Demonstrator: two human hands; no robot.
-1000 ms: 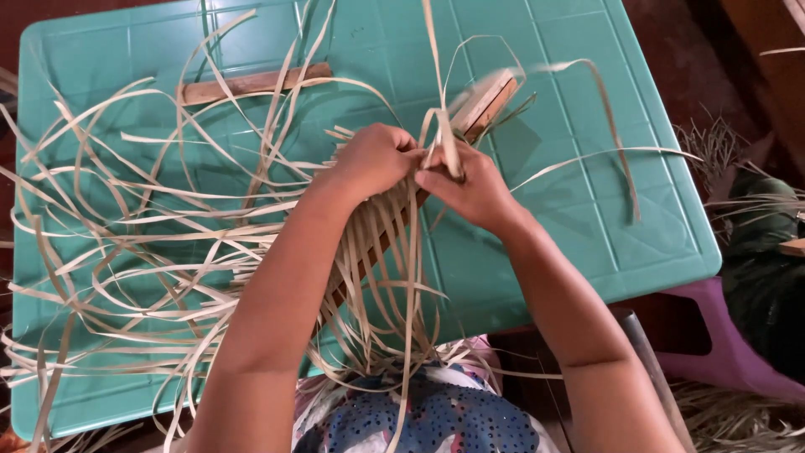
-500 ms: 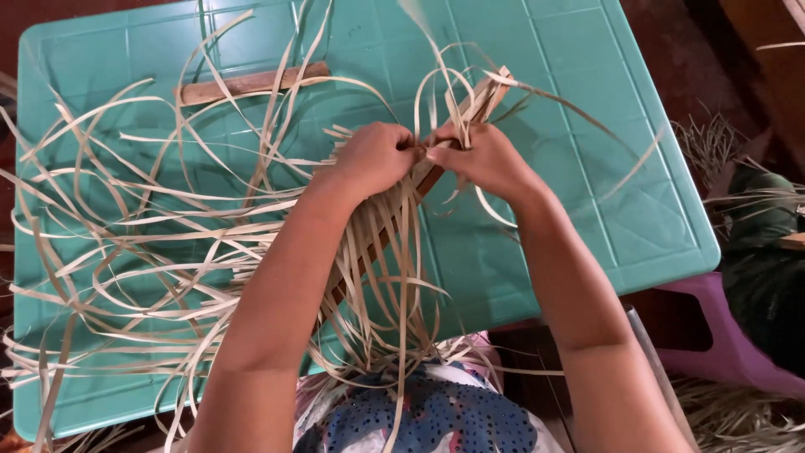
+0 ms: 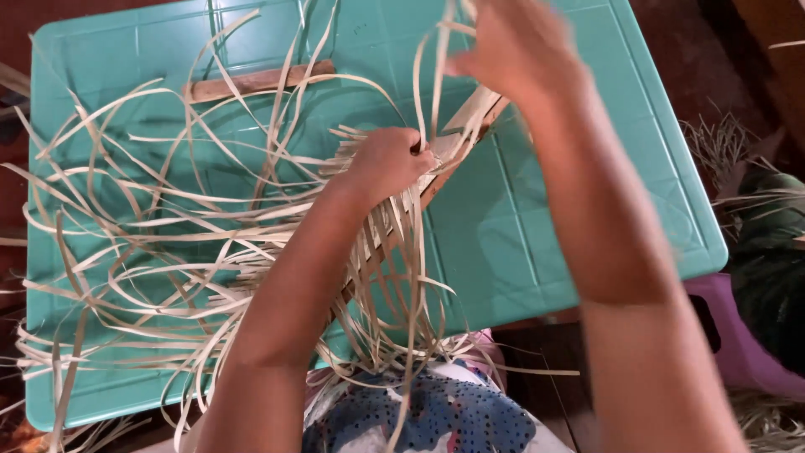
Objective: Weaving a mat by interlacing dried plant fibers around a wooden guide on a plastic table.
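The left hand [image 3: 387, 164] is pressing down near the middle of the teal plastic table [image 3: 537, 252], its fingers curled shut over the top end of a woven strip mat [image 3: 394, 226], pinning the pale plaited part where it is meeting a wooden slat [image 3: 457, 164]. That slat is lying slantwise from the middle of the table toward its far edge, with the woven part running along it back toward the near edge. The right hand [image 3: 511, 50] is hovering above the far edge of the table, blurred, fingers spread partly open around a thin pale strip [image 3: 428, 75] that is looping down to the weave; whether the fingers are actually pinching it I cannot tell. Loose strips [image 3: 134, 252] are sprawling in curls over the left half of the table and spilling past its left and near edges. A second wooden slat [image 3: 251, 81] is lying flat near the far edge, toward the far left corner, well apart from both hands. A purple plastic stool [image 3: 738, 344] is standing just beside the table's near right corner, and dotted cloth [image 3: 436, 411] is showing below the near edge.
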